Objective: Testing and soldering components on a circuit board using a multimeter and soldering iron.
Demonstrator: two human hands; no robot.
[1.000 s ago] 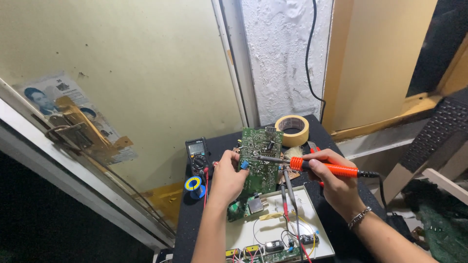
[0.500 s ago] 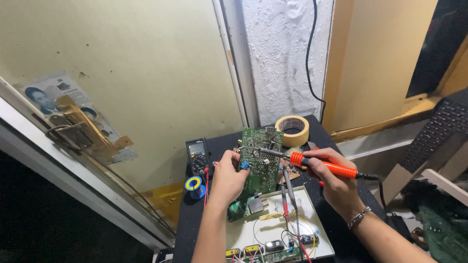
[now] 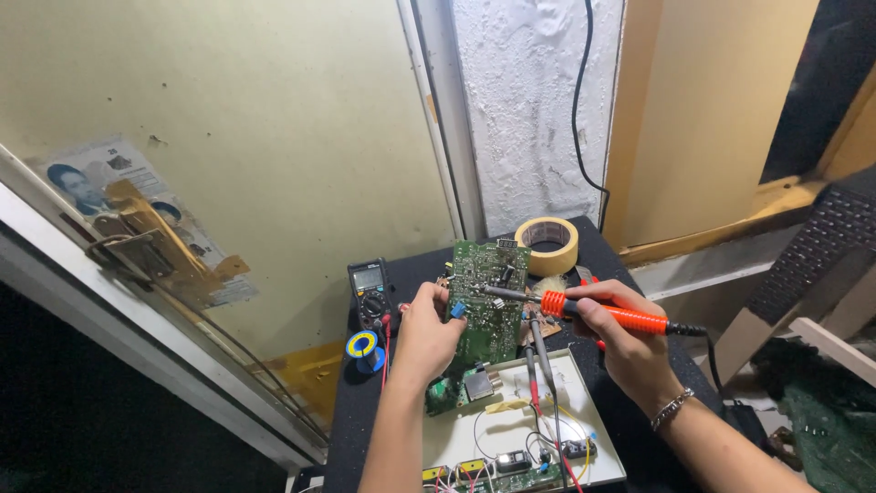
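Head view — circuit board (image 3: 490, 297) between hands

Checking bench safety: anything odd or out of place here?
Nothing spilled or broken. The left hand props the green circuit board upright, unclamped, while the right hand holds the orange-handled soldering iron to it.

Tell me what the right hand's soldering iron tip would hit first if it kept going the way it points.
The right hand aims the orange soldering iron leftward; its tip sits at the green circuit board held by the left hand, so the board comes first. Actual contact is unclear.
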